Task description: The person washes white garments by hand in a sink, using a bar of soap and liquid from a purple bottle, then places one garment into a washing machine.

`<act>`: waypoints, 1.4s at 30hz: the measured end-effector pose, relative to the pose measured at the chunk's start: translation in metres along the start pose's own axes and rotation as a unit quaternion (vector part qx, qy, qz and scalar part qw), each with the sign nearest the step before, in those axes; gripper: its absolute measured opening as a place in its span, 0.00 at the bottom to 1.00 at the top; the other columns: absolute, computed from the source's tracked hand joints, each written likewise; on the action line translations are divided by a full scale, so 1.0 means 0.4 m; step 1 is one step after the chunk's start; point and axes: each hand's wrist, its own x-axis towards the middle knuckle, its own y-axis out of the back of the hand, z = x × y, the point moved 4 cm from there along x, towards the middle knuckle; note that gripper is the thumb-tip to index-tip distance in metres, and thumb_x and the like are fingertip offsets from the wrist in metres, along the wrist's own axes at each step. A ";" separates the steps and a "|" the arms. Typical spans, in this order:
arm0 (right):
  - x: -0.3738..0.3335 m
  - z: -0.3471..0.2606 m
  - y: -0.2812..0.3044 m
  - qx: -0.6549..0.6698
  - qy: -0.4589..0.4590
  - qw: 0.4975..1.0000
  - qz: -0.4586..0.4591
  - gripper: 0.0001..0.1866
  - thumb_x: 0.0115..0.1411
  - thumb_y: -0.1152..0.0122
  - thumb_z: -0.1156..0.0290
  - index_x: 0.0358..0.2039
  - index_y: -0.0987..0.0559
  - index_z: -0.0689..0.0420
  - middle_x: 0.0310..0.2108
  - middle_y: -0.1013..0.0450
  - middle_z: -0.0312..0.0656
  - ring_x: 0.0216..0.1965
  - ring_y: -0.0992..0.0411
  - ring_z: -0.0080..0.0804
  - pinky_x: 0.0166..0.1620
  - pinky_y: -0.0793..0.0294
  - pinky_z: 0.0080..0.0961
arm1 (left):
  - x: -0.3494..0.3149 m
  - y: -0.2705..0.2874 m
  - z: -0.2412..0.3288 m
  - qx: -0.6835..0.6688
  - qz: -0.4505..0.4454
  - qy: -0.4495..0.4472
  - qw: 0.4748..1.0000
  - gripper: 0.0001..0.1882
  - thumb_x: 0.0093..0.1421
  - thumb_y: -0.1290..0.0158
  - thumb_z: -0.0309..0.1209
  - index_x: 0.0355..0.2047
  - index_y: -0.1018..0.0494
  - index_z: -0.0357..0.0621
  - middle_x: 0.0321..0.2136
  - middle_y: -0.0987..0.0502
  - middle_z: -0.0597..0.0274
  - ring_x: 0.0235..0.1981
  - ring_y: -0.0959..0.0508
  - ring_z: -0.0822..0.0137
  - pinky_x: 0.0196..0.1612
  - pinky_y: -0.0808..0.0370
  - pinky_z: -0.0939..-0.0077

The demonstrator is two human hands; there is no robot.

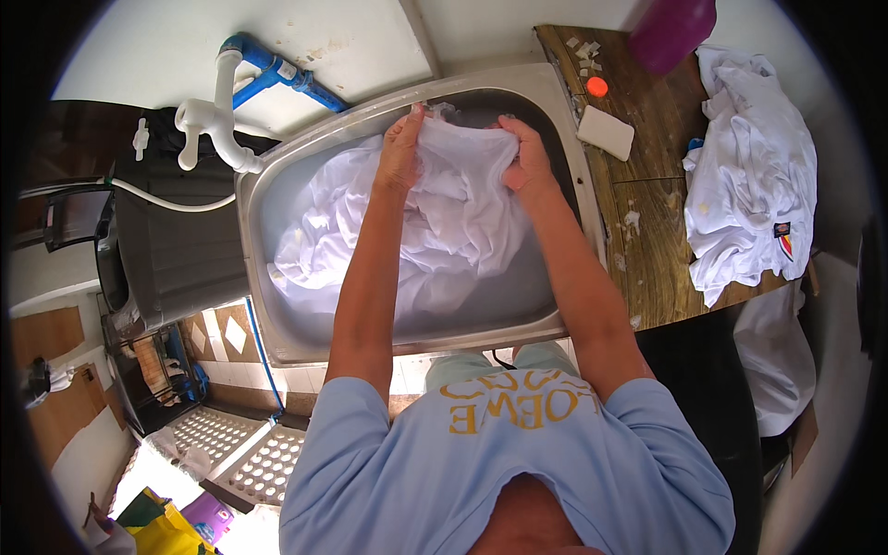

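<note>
A white garment (462, 199) lies bunched in a metal sink (578, 148) full of cloudy water, partly under the surface. Its far edge is lifted and stretched between my two hands. My left hand (401, 153) pinches one end of that edge near the sink's far wall. At the other end, my right hand (527, 162) grips the wet cloth with the thumb on top. Whether the bunched fabric is one piece or more I cannot tell.
White tap (208, 120) on blue piping (287, 74), left of the sink. On the wood-look counter (652, 222) to the right are a pale soap bar (606, 133), an orange cap (597, 87), soap scraps, a purple container (673, 35) and a heap of white clothes (754, 176).
</note>
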 end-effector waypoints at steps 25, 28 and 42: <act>-0.043 0.098 -0.077 -0.071 0.020 0.996 0.046 0.19 0.63 0.51 0.49 0.29 0.28 0.53 0.29 0.32 0.34 0.30 0.32 0.23 0.33 0.30 0.24 | 0.005 -0.153 -0.039 0.428 0.066 -0.308 0.847 0.17 0.56 0.44 0.26 0.12 0.34 0.39 0.09 0.32 0.62 0.11 0.33 0.72 0.17 0.35 0.79; -0.043 0.090 -0.042 -0.026 0.037 0.998 -0.043 0.19 0.63 0.51 0.49 0.25 0.31 0.50 0.22 0.37 0.32 0.25 0.35 0.20 0.28 0.34 0.22 | -0.014 -0.184 -0.055 0.474 0.052 -0.442 0.760 0.18 0.57 0.44 0.27 0.12 0.35 0.39 0.09 0.34 0.66 0.10 0.38 0.74 0.16 0.39 0.78; -0.025 0.053 -0.056 -0.011 0.045 0.998 0.047 0.27 0.58 0.40 0.51 0.12 0.45 0.45 0.11 0.50 0.29 0.17 0.50 0.24 0.25 0.43 0.23 | -0.022 -0.002 -0.006 0.082 0.138 -0.130 0.978 0.28 0.57 0.47 0.56 0.12 0.35 0.49 0.11 0.36 0.71 0.12 0.38 0.78 0.16 0.40 0.82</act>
